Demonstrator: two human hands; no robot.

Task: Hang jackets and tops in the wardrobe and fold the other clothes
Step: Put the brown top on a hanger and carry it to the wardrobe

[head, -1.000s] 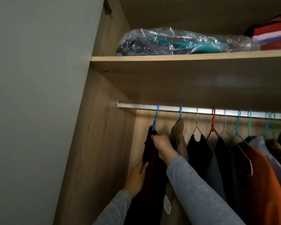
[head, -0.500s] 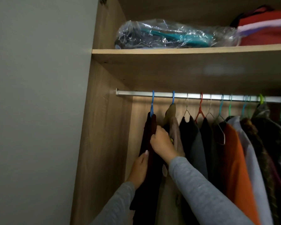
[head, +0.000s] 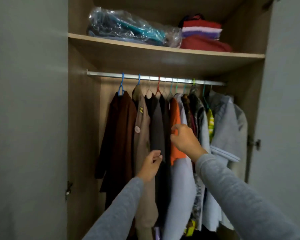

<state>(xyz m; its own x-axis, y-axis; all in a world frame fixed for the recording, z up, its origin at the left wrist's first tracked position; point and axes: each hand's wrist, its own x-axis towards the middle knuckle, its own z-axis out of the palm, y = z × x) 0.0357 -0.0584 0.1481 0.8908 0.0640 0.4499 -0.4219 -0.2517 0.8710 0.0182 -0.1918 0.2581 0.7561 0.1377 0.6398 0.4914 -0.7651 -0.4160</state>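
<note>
This looks like the hanging step. The brown jacket (head: 121, 135) already hangs at the left end of the rail (head: 104, 74) in the wardrobe (head: 83, 118), and both hands work among the tops near the rail's middle, apparently straightening them. The left hand (head: 150, 166) has a nearly closed grip, thumb and fingertips pinching the lower edge of the dark grey top (head: 157, 125). The right hand (head: 184, 140) curls its grip on the front edge of the orange top (head: 176, 115) just beside it. Next, I judge, both should release gently so no hanger slips, then fetch another garment; none is in view.
</note>
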